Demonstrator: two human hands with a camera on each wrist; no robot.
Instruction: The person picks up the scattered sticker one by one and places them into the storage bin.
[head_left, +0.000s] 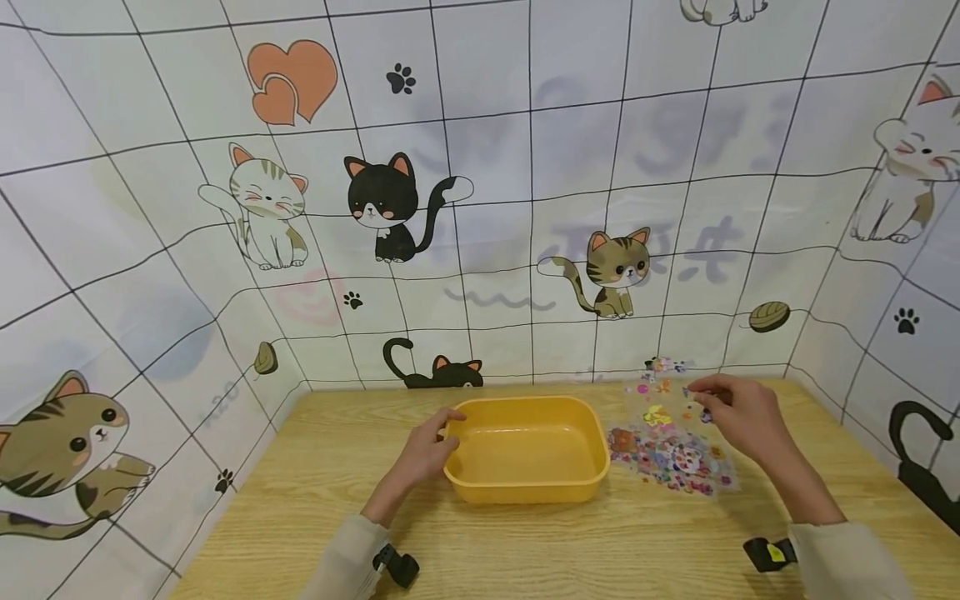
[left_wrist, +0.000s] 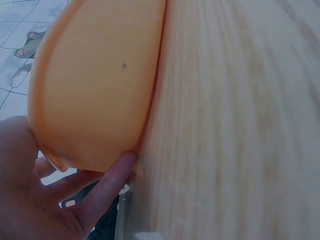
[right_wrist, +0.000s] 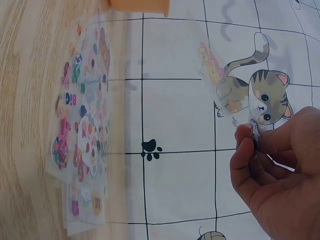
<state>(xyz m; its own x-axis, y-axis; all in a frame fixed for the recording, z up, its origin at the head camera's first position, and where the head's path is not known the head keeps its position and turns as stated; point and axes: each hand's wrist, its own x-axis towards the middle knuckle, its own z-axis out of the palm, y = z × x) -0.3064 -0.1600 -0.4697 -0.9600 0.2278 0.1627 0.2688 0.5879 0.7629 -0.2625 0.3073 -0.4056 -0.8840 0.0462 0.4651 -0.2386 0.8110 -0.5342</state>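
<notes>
I have the left hand (head_left: 426,450) gripping the yellow plastic basin (head_left: 527,493) by its left end on the wood-grain table (head_left: 517,550); my right hand (head_left: 750,415) pinches a clear sticker sheet (head_left: 657,415), held up near the sticker-sheet pile (head_left: 686,460) lying just right of the basin.

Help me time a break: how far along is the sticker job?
Done: one sheet looks clear of the pile. In hand: the right hand pinches that sheet; the left hand holds the tub. Remaining, seemingly: the pile, lying on the table beside the tub. No sheet shows inside the tub; if they belong there, it looks early.
</notes>
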